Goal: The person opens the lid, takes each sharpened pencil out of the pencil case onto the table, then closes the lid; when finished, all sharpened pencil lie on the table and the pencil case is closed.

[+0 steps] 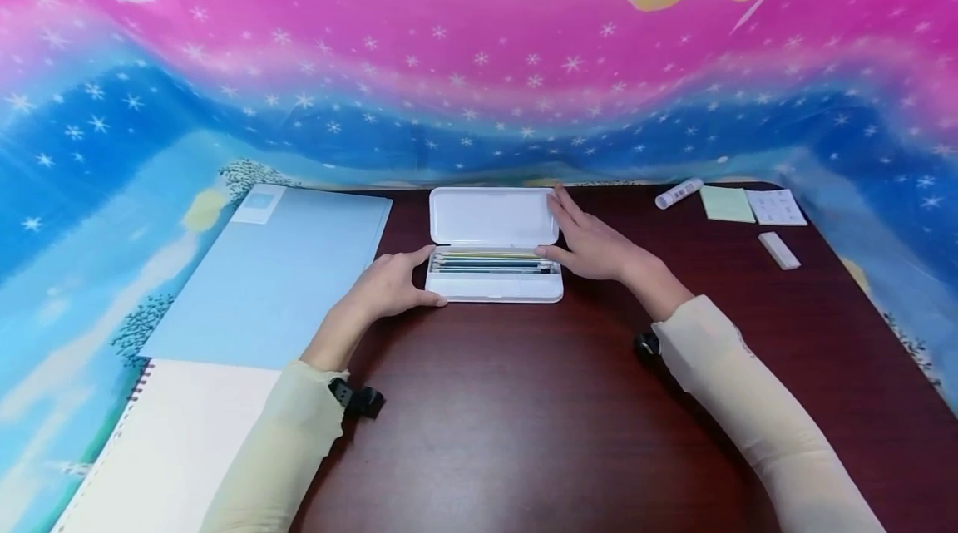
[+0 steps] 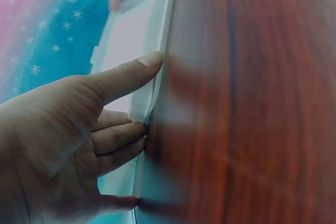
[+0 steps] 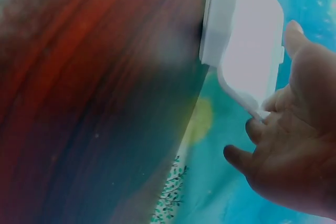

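Observation:
A white pencil case [image 1: 494,287] lies on the table with its lid [image 1: 494,215] raised at the back. Several pencils [image 1: 486,261] lie side by side in its tray. My left hand [image 1: 389,279] grips the case's left end, the thumb at the front corner and the fingers along the side; the left wrist view shows the thumb [image 2: 131,74] against the front wall. At the other end, my right hand [image 1: 595,246] touches the lid's right edge with extended fingers, its thumb spread toward the tray. In the right wrist view the fingertips [image 3: 257,129] meet the lid's corner.
Left of the case lie a light blue folder [image 1: 277,275] and a white spiral-bound pad [image 1: 187,433]. Toward the back right are a glue stick [image 1: 678,193], green sticky notes [image 1: 728,204], a printed white slip [image 1: 777,207] and a white eraser [image 1: 779,251]. A patterned cloth [image 1: 479,117] hangs behind the table.

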{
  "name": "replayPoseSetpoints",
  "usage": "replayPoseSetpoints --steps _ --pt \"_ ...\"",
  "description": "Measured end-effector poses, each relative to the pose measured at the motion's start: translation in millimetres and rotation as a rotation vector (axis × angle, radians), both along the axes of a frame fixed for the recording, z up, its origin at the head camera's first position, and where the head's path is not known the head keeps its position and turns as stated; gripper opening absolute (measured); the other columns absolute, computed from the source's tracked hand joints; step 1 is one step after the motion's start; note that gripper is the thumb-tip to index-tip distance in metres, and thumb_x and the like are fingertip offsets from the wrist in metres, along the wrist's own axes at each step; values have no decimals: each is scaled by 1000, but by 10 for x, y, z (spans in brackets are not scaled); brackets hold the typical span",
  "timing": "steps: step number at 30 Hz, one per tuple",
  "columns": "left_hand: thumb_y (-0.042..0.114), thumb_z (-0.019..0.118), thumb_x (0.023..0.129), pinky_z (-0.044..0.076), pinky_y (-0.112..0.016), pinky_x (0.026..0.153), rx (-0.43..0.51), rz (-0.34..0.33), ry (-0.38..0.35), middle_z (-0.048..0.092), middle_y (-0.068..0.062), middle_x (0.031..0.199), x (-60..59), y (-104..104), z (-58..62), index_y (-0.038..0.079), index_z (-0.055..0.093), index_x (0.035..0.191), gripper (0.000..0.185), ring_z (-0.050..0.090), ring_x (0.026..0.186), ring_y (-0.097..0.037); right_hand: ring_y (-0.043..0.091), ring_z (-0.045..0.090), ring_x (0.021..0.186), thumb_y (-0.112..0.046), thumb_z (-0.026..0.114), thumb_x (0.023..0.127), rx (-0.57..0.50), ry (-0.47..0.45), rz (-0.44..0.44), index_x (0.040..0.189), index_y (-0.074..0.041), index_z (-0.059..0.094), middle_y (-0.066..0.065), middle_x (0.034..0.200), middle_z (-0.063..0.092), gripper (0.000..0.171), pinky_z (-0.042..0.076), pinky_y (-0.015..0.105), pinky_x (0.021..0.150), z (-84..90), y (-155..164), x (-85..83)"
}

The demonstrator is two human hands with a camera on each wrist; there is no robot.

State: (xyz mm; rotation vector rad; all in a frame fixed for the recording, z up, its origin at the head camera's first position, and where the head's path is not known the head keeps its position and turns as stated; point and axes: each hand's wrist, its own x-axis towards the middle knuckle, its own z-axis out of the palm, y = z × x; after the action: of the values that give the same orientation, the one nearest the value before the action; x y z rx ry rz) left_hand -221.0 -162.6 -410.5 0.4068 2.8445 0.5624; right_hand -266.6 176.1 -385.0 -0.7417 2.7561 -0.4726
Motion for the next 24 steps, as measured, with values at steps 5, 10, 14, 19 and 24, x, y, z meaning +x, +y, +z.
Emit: replayPoseSetpoints --steps 5,10,14,19,24 --pt "51 84 78 49 -53 102 11 25 -18 59 -18 144 3 -4 -7 17 36 159 100 59 126 -36 36 5 159 -60 44 103 -94 -126 -12 163 -10 -9 12 170 -18 94 18 55 125 -26 -4 -138" --pt "50 85 77 49 -53 102 17 33 -22 59 -19 144 -2 13 -2 18 37 159 101 58 127 -36 32 -3 160 -67 39 101 -32 -163 -37 164 -10 -3 13 172 -8 94 5 60 126 -106 -20 -279" --pt "50 85 77 48 -52 104 25 40 -25 58 -19 145 -1 11 -3 17 37 159 101 57 129 -37 33 -4 159 -69 36 100 38 -183 -44 165 -14 1 12 172 -1 92 -3 65 124 -160 -37 -345" --pt "49 86 77 48 -52 105 27 42 -18 58 -19 145 0 10 -17 16 37 158 101 57 128 -36 34 -7 159 -68 35 101 13 -206 -32 165 -22 3 11 173 -2 85 -3 66 123 -159 -19 -371" --pt "49 85 78 49 -51 104 39 36 -6 59 -18 144 -3 4 -23 15 37 158 100 59 125 -35 34 -4 159 -61 39 103 -58 -158 -6 165 -24 10 13 172 -3 78 3 66 124 -56 12 -338"
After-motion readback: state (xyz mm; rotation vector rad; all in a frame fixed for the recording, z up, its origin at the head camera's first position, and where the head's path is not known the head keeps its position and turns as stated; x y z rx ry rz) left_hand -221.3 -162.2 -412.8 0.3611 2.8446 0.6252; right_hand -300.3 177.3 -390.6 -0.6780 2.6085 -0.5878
